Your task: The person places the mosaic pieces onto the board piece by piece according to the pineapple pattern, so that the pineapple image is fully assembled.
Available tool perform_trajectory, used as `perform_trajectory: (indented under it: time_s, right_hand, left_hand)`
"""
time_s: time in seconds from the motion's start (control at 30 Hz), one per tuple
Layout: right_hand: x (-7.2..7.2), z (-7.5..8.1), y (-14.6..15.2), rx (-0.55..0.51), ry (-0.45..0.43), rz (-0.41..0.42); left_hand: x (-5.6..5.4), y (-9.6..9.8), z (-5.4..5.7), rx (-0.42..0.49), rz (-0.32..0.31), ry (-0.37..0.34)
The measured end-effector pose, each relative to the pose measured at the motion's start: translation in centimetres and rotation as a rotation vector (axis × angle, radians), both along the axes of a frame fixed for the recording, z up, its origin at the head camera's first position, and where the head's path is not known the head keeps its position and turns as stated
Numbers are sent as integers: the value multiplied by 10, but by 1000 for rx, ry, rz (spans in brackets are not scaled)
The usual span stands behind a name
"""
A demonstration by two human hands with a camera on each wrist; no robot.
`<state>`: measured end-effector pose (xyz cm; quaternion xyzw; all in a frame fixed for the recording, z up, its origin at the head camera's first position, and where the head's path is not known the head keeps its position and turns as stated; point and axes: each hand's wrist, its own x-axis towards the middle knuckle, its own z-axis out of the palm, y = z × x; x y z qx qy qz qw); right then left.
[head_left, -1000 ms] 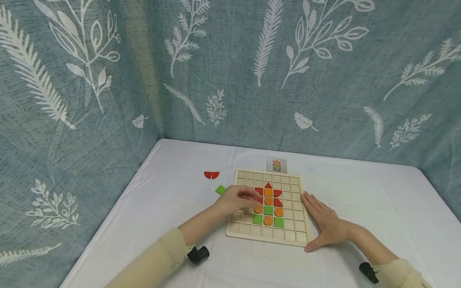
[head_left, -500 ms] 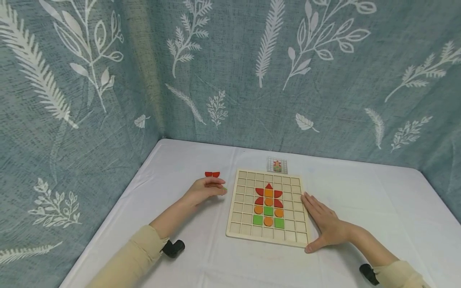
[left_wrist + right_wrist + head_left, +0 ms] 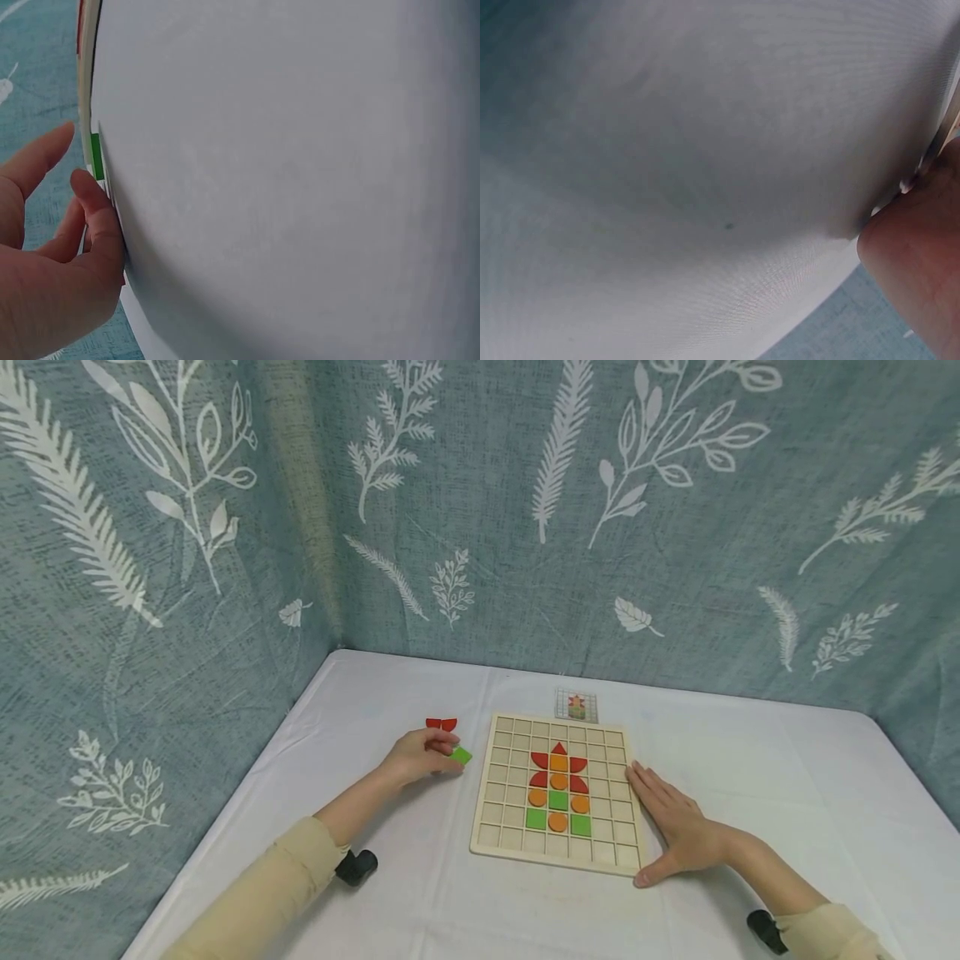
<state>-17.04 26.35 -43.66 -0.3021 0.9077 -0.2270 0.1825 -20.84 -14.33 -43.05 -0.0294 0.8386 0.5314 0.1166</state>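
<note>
A pale wooden grid board [image 3: 510,835] lies on the white table, bearing a flower-like pattern of red, orange and green pieces, such as a green square [image 3: 581,825] and an orange disc [image 3: 557,822]. Left of the board lies a loose green square tile [image 3: 461,755]. My left hand [image 3: 420,757] is right at it, thumb and forefinger parted; in the left wrist view a gap shows between those fingertips, with the tile [image 3: 97,156] just beyond. Behind that hand are two red quarter-circle pieces [image 3: 441,723]. My right hand [image 3: 678,835] rests with straight fingers along the board's right edge.
A small pattern card [image 3: 576,704] with a printed flower on a grid lies behind the board. The white-covered table [image 3: 750,760] meets a blue-green leaf-patterned curtain [image 3: 480,527] at the back and left. Black wrist cameras [image 3: 356,867] hang below both sleeves.
My left hand has come off the board, moving left to the loose green tile, and its fingers have shifted slightly back so more of the tile shows. The right hand has stayed put.
</note>
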Motion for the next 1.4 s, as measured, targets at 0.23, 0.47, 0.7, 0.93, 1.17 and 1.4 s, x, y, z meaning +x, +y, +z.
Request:
perform_trajectory:
  time_s: [0.23,0.47,0.7,0.93,1.17,1.4]
  right_hand:
    - [-1,-1,0,2,2,-2]
    - [1,0,0,0,-4,-8]
    - [1,-1,-1,-16,-5,4]
    - [0,-1,0,-8,1,-2]
    - [0,-1,1,-23,-2,6]
    - [0,-1,1,-29,2,12]
  left_hand:
    - [-7,-5,-3,-39,27,42]
    - [-23,-21,-5,-50,163,68]
    - [-33,-25,-8,-159,153,94]
    - [-35,-24,-7,-208,135,128]
    - [-35,-23,-8,-231,103,167]
    - [-35,-25,-9,-230,84,194]
